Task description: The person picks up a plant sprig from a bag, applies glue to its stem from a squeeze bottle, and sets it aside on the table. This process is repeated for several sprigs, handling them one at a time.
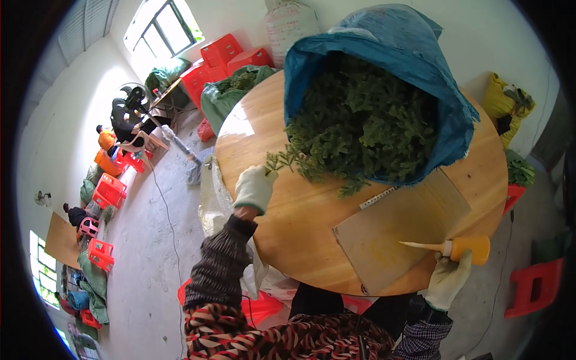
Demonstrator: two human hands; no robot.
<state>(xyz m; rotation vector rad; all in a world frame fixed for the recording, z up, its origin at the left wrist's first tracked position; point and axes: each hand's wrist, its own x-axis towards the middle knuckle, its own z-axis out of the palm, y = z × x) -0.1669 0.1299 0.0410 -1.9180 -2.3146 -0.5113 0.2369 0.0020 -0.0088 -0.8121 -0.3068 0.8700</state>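
My left hand (254, 188), in a white glove, is closed on the stem end of a green needle-leaved sprig (288, 158) above the left side of the round wooden table (294, 234). The sprig's tip reaches toward a heap of similar green sprigs (366, 120), which spills from the mouth of a blue sack (393, 27) lying on the table. My right hand (447, 282), gloved too, grips an orange-yellow squeeze bottle (472, 248) at the right front edge. Its long pale nozzle points left, over a flat brownish board (402, 231) with yellowish smears.
A white ruler-like strip (378, 198) lies against the board's far edge. Crumpled plastic sheeting (211, 198) hangs at the table's left edge. Red stools (537, 288) stand right and far left. A fan (127, 111) and seated people (77, 215) are at left.
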